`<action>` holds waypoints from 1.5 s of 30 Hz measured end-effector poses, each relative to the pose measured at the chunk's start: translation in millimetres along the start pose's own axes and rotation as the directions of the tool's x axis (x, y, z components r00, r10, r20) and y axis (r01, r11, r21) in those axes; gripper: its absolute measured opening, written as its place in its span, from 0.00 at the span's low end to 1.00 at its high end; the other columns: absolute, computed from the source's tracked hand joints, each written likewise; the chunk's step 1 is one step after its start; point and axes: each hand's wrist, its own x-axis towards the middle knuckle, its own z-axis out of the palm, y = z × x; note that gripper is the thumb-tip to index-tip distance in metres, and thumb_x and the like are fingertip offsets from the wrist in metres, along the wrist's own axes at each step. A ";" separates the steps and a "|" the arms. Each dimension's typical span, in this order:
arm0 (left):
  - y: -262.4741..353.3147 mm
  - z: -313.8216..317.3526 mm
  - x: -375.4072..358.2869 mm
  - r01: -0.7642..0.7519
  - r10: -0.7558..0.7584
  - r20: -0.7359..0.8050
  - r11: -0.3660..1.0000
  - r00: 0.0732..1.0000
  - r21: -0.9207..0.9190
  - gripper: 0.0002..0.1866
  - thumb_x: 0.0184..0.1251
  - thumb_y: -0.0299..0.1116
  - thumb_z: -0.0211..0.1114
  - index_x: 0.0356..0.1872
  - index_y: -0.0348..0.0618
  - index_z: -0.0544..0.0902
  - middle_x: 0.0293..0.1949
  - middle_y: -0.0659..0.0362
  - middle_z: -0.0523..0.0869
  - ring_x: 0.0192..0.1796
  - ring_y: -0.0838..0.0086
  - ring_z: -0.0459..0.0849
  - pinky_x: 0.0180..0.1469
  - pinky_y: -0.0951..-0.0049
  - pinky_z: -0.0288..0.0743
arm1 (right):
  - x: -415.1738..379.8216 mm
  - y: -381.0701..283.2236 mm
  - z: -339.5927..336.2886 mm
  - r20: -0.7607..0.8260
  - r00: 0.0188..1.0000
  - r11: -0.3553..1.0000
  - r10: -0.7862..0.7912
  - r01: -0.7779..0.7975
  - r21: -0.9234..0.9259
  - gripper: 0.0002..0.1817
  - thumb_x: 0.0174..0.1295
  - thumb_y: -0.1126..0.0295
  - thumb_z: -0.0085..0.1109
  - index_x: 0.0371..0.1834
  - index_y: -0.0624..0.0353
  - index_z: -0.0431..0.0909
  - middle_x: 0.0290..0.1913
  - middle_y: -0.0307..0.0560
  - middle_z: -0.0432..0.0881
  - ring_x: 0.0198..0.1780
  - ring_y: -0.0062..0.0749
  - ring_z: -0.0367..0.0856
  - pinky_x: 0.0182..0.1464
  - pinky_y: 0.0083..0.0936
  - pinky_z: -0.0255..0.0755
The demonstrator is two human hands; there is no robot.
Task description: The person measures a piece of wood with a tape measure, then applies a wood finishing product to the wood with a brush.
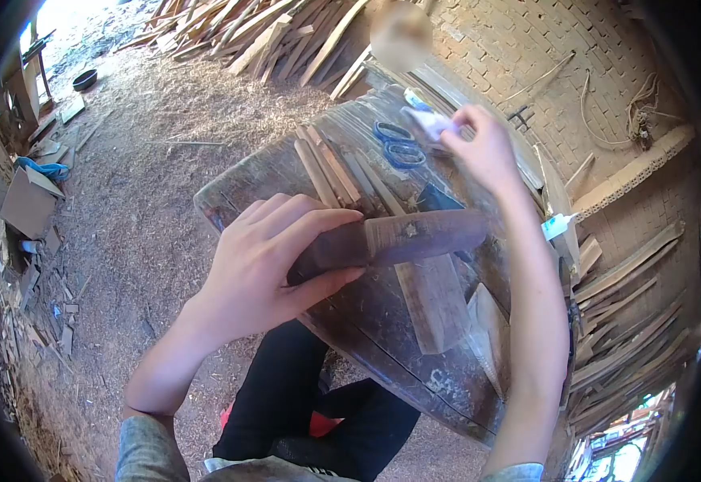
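Observation:
My left hand is wrapped around one end of a dark brown wooden piece, thumb below and fingers above. The piece reaches rightward over the worktable. Farther off, my right hand pinches a small whitish-purple item, whose kind I cannot tell. Close to those fingers lie scissors with dark blue handles and a small white container with a blue-green label. Beneath the held piece rests a pale wooden block, partly hidden by it.
Narrow wood strips lie on the table's left part, and a pointed wood offcut sits near its front right. A white bottle is at the right edge. Stacked wood stands behind; more boards lie right, beside a brick wall.

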 end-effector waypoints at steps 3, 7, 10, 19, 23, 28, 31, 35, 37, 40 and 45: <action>-1.1 2.4 -0.7 -0.012 0.013 -0.027 1.000 1.000 0.009 0.28 0.58 0.40 0.83 0.60 0.46 0.87 0.45 0.57 0.89 0.46 0.61 0.87 0.50 0.63 0.79 | 7.5 25.9 -6.1 -0.214 0.974 0.934 0.076 0.006 0.357 0.09 0.71 0.66 0.59 0.43 0.58 0.83 0.39 0.45 0.86 0.39 0.31 0.84 0.48 0.32 0.79; -1.9 2.3 -1.8 -0.020 0.020 -0.031 1.000 0.999 0.024 0.27 0.59 0.41 0.82 0.60 0.46 0.87 0.44 0.58 0.88 0.45 0.62 0.88 0.48 0.63 0.80 | 9.9 8.0 -47.4 -0.131 0.930 0.730 0.344 -0.178 0.660 0.14 0.75 0.63 0.50 0.45 0.56 0.85 0.35 0.36 0.79 0.36 0.21 0.78 0.40 0.24 0.73; -2.7 3.0 -1.8 -0.039 0.041 -0.050 0.999 0.998 0.032 0.26 0.61 0.42 0.80 0.60 0.46 0.86 0.43 0.60 0.87 0.44 0.63 0.87 0.46 0.64 0.80 | 8.7 6.5 -52.1 -0.059 0.966 0.923 0.252 -0.222 0.315 0.14 0.75 0.59 0.54 0.48 0.54 0.87 0.35 0.44 0.84 0.36 0.30 0.83 0.43 0.31 0.77; 4.0 -0.7 -2.1 0.047 -0.047 -0.017 0.999 0.999 0.016 0.30 0.56 0.38 0.83 0.61 0.45 0.88 0.46 0.56 0.90 0.46 0.59 0.88 0.50 0.62 0.80 | 3.7 11.9 13.2 0.295 0.948 0.955 -0.120 0.191 -0.226 0.20 0.63 0.65 0.70 0.59 0.47 0.89 0.50 0.55 0.91 0.53 0.52 0.90 0.61 0.45 0.82; 8.5 4.1 1.3 0.042 -0.042 -0.004 0.999 0.999 -0.001 0.29 0.55 0.35 0.82 0.61 0.42 0.88 0.48 0.53 0.90 0.50 0.56 0.89 0.53 0.60 0.79 | 13.1 16.5 30.5 0.287 0.918 0.893 -0.275 0.354 -0.278 0.08 0.57 0.69 0.69 0.40 0.53 0.90 0.41 0.51 0.91 0.47 0.52 0.91 0.52 0.49 0.85; 12.1 7.1 -1.0 0.092 -0.093 0.010 0.995 0.996 0.022 0.30 0.54 0.31 0.81 0.61 0.40 0.87 0.50 0.51 0.90 0.53 0.55 0.88 0.58 0.60 0.78 | 19.1 13.2 22.2 0.328 0.876 0.826 -0.354 0.457 -0.330 0.08 0.56 0.70 0.69 0.38 0.54 0.90 0.38 0.51 0.91 0.44 0.51 0.92 0.50 0.48 0.86; 10.4 8.7 0.8 0.058 -0.058 -0.002 0.998 0.998 0.033 0.30 0.54 0.34 0.82 0.61 0.42 0.88 0.49 0.52 0.90 0.50 0.57 0.89 0.54 0.61 0.78 | 18.7 14.3 -0.5 0.335 0.894 0.852 -0.297 0.406 -0.330 0.09 0.55 0.70 0.71 0.39 0.54 0.90 0.39 0.50 0.92 0.45 0.50 0.93 0.50 0.47 0.87; 8.7 10.2 -1.1 0.053 -0.052 -0.018 0.997 0.999 0.054 0.30 0.55 0.35 0.82 0.61 0.43 0.88 0.48 0.53 0.90 0.48 0.57 0.89 0.52 0.61 0.78 | 12.0 32.1 -46.3 0.327 0.940 0.863 -0.097 0.243 -0.443 0.09 0.59 0.69 0.70 0.42 0.51 0.92 0.42 0.50 0.93 0.46 0.48 0.93 0.52 0.45 0.87; 9.0 10.4 -1.3 0.051 -0.051 -0.015 0.998 0.999 0.046 0.30 0.55 0.36 0.82 0.61 0.43 0.88 0.48 0.53 0.90 0.48 0.57 0.89 0.52 0.61 0.78 | 5.9 55.8 -65.4 0.253 0.967 0.865 0.002 0.125 -0.485 0.09 0.60 0.67 0.69 0.43 0.51 0.92 0.42 0.52 0.93 0.46 0.47 0.93 0.53 0.45 0.86; 9.1 9.9 -0.9 0.058 -0.057 -0.012 0.997 0.998 0.056 0.30 0.54 0.37 0.82 0.61 0.43 0.88 0.48 0.53 0.91 0.48 0.57 0.90 0.52 0.61 0.78 | 4.5 95.6 -74.6 0.192 0.951 0.887 0.241 -0.136 -0.441 0.11 0.60 0.66 0.71 0.45 0.51 0.93 0.41 0.53 0.93 0.46 0.47 0.93 0.52 0.43 0.86; 10.0 9.9 -0.2 0.092 -0.094 0.017 0.993 0.995 0.074 0.31 0.52 0.39 0.83 0.60 0.41 0.89 0.47 0.52 0.91 0.47 0.57 0.90 0.52 0.61 0.78 | 3.3 155.9 -57.2 0.153 0.928 0.870 0.341 -0.250 -0.426 0.12 0.57 0.67 0.72 0.44 0.55 0.93 0.42 0.55 0.93 0.46 0.48 0.93 0.51 0.43 0.86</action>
